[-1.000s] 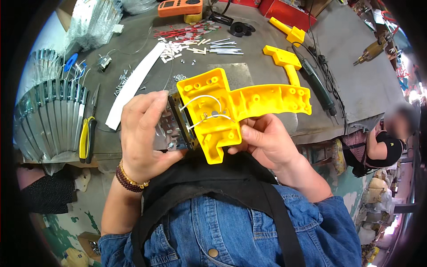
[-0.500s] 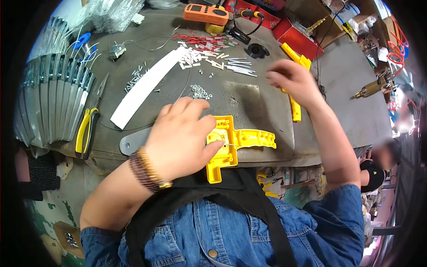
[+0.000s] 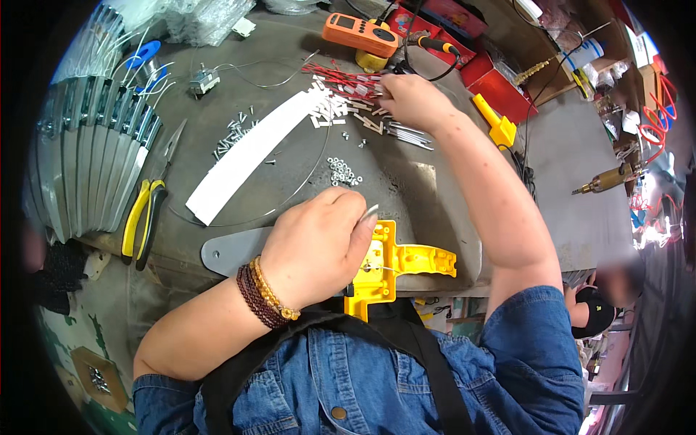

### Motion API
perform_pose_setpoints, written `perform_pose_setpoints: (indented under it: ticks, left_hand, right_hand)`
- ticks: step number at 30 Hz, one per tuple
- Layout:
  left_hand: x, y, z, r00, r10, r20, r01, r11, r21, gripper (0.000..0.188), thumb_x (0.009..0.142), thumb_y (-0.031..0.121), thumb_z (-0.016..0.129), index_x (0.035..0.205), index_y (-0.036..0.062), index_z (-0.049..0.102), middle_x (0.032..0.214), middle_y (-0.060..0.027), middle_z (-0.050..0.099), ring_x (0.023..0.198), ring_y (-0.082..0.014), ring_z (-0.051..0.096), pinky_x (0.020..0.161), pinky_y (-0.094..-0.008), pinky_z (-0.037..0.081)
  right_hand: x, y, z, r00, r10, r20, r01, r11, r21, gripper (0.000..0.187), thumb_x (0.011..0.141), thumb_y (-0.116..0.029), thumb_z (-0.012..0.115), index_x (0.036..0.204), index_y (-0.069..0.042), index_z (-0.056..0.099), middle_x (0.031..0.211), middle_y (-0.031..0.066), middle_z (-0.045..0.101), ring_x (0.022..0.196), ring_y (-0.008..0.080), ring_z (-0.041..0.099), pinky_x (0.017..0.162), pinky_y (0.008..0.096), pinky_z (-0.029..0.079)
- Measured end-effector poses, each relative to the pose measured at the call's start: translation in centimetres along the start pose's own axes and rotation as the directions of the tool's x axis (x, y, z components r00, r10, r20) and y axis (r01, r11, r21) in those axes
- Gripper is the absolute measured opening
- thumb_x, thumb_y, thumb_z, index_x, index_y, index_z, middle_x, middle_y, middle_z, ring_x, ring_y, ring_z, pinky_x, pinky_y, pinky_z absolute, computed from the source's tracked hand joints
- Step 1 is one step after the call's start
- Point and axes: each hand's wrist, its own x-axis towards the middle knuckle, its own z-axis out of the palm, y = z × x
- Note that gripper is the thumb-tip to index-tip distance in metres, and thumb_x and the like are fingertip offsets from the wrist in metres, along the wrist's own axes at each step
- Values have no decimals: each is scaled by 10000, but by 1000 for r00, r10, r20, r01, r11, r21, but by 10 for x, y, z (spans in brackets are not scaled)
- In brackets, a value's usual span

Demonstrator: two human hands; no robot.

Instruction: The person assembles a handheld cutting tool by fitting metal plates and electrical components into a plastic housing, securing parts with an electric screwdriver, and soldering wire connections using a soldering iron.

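Note:
In front of me at the bench edge lies an open yellow plastic housing half (image 3: 426,260), with a handle to the right and a thin pale wire inside. My left hand (image 3: 315,243) rests over its left part, fingers closed and thumb raised; whatever they pinch is hidden. From under that hand a grey flat metal blade (image 3: 230,251) with a hole sticks out leftward. My right hand (image 3: 415,100) reaches to the far pile of red-wired small parts (image 3: 341,80), its fingers curled at their right end. Its fingertips are partly hidden. Below it lie thin metal rods (image 3: 410,135).
Nuts (image 3: 344,172), screws (image 3: 233,134) and white sleeves (image 3: 330,107) lie around a curved white strip (image 3: 246,161). Pliers (image 3: 148,206) and bundled grey blades (image 3: 94,163) are left. An orange meter (image 3: 358,33), a yellow cover (image 3: 499,122) and a hanging screwdriver (image 3: 607,180) stand farther right.
My right hand has moved left and away from me, from beside the yellow cover to the red-wired parts. My left hand's fingers have drawn together over the housing. The view has shifted slightly.

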Motion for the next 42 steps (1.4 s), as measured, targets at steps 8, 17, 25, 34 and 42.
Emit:
perform_pose_setpoints:
  ticks: [8,17,25,34,42]
  left_hand:
    - [-2,2,6,999,-1,37,-9,964,266,242,725,80,614,958,22,589,867,-174,565,820,-365,602,754,-449,512]
    - [14,1,-4,992,-26,125,-2,975,220,120,842,117,553,840,19,622,758,-187,613,726,-394,624,657,-478,512]
    - [18,-21,-6,982,-43,183,62,994,-95,234,903,185,529,852,-1,661,763,-229,627,742,-397,625,656,-442,491]
    - [19,-23,-4,978,-108,176,134,980,-145,277,893,180,474,829,-33,639,853,-268,639,878,-440,618,805,-505,494]
    - [14,-22,1,988,-120,97,133,982,-137,276,963,218,508,830,-17,562,800,-224,614,779,-419,601,659,-453,465]
  right_hand:
    - [-119,-11,-50,989,104,-102,-95,991,93,140,853,-35,615,986,-9,652,961,128,700,895,220,686,783,323,545]
    - [-173,-60,10,942,-182,-283,331,653,681,173,791,-43,752,959,-30,708,996,96,696,940,222,671,784,312,549]
    - [-173,-75,36,946,-113,-305,312,582,751,194,763,-8,760,939,-67,705,1017,85,666,849,230,680,740,317,559]
    - [-170,-86,38,913,-196,-357,357,808,469,191,691,-47,773,818,-75,633,905,63,649,810,276,666,675,345,550]
    - [-167,-86,22,986,-91,-143,166,670,723,203,767,-102,771,831,-51,585,920,97,677,824,241,682,721,318,540]
